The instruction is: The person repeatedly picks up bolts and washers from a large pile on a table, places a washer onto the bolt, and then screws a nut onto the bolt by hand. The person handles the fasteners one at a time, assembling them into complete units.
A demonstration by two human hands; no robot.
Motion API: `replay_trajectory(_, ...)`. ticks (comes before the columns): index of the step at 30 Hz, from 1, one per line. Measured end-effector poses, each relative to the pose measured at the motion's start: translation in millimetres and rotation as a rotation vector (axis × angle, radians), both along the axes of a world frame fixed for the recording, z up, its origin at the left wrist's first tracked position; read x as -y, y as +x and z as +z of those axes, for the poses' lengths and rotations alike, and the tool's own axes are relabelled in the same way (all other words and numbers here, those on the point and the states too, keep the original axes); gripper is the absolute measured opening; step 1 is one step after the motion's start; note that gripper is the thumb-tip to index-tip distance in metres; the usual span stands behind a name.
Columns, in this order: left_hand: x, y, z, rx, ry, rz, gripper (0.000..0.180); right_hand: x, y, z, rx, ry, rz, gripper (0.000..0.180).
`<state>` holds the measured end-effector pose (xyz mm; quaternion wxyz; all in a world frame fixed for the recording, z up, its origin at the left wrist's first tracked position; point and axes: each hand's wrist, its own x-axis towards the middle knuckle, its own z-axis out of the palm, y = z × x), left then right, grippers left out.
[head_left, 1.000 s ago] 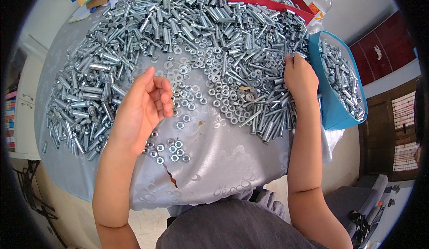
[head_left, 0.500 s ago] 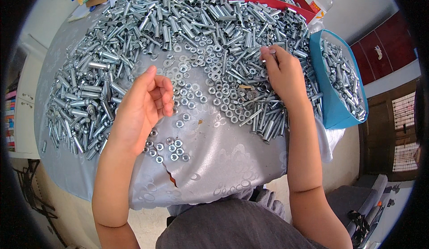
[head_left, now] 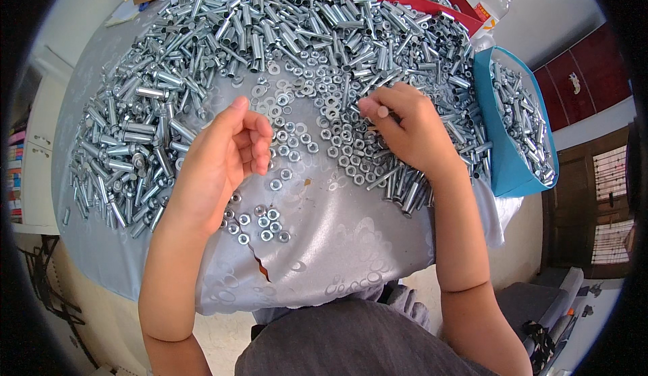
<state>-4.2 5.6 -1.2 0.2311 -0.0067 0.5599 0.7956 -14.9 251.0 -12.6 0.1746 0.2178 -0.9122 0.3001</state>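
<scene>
My right hand is closed with a bolt pinched between thumb and fingers. The bolt's round head shows; its shank is mostly hidden. Below that hand lie hex nuts and long bolts. My left hand hovers over the table, palm turned inward, thumb raised apart from loosely curled fingers, with nothing visible in it. Flat washers and more nuts lie between the hands. A small group of nuts sits near my left wrist.
Metal sleeves heap across the far side of the table, and assembled sleeve bolts on the left. A blue box of metal parts stands right; a red box and a plastic bottle are farther back. The grey tablecloth has a tear.
My right hand has moved left and nearer, carrying the bolt from the pile toward the table's middle. My left hand has shifted slightly right, its fingers still loosely curled.
</scene>
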Motion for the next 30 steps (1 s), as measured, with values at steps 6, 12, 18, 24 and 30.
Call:
replay_trajectory(6, 0, 0, 1, -0.034, -0.063, -0.016, 0.038, 1, 10, 8, 0.179, 0.066, -0.093, 0.026)
replay_trajectory(12, 3, 1, 4, -0.065, -0.063, -0.038, 0.038, -37, 24, 35, 0.319, 0.035, -0.224, 0.020)
replay_trajectory(18, 3, -1, 1, -0.039, -0.060, -0.031, 0.036, -35, 32, 47, 0.586, 0.076, -0.207, 0.018)
replay_trajectory(24, -2, 0, -4, -0.157, -0.181, -0.064, 0.036, -1, 35, 49, 0.421, -0.007, -0.129, 0.016)
replay_trajectory(30, -9, 19, 8, -0.341, -0.288, -0.187, 0.029, 37, 40, 43, 0.398, -0.164, 0.129, 0.017)
